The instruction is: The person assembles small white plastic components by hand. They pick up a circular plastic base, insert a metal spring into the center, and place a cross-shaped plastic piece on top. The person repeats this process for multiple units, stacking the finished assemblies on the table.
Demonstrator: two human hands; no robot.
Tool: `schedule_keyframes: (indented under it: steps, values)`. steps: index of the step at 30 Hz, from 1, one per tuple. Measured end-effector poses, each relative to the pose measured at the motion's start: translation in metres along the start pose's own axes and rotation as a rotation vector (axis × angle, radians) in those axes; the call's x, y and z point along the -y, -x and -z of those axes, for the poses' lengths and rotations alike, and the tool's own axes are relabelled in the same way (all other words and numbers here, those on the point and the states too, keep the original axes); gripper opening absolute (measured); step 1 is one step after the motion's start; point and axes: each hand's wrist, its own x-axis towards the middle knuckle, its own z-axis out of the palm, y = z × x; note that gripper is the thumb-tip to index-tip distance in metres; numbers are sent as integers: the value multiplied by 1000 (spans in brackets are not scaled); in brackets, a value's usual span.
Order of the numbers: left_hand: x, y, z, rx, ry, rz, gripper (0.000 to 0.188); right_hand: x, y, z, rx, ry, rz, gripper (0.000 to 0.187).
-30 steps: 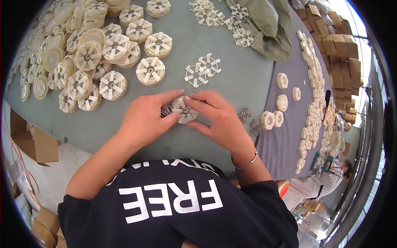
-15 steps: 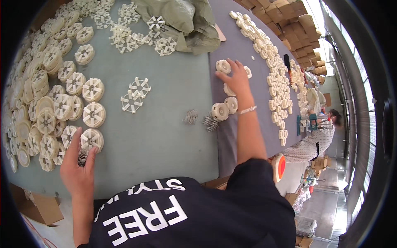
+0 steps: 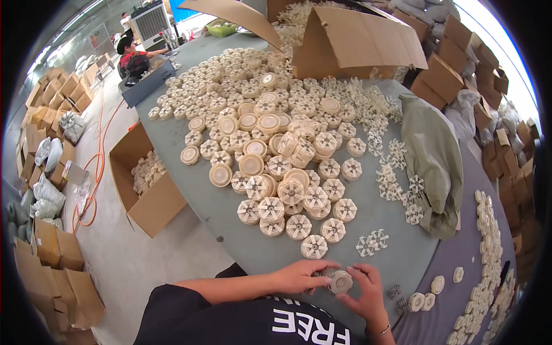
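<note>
Close in front of my body, both hands are together over the near edge of the green table top. My left hand [image 3: 300,277] is closed around a metal coil spring [image 3: 328,272], partly hidden by the fingers. In my right hand [image 3: 367,293] a round cream plastic part [image 3: 341,282] is gripped between thumb and fingers, right beside the spring. Just beyond lies a white six-armed plastic piece [image 3: 364,246], overlapping another. The nearest spoked cream wheel [image 3: 314,247] rests flat past my left hand. Loose springs [image 3: 394,291] lie to the right of my right hand.
A large heap of cream wheels [image 3: 247,121] covers the table's middle. Several round parts [image 3: 416,302] sit on the purple cloth at right, near a long row of small parts [image 3: 489,241]. A green sack [image 3: 434,167] and cardboard box [image 3: 356,43] stand farther back.
The view has swung left. My right hand has left the round parts on the purple cloth and come beside my left hand with one. The left hand still has the spring.
</note>
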Motion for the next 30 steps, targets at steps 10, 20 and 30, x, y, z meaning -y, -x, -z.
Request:
schedule_keyframes:
  steps: [10,20,30]
  values:
    - [1,-2,-20,-298,-546,-342,41,14,11,-27,-23,-794,-667,23]
    - [2,8,27,1,720,369,26,9,2,-10,-164,-249,230,28]
    - [-3,5,9,0,473,228,26,-12,18,-20,-116,-51,-43,22]
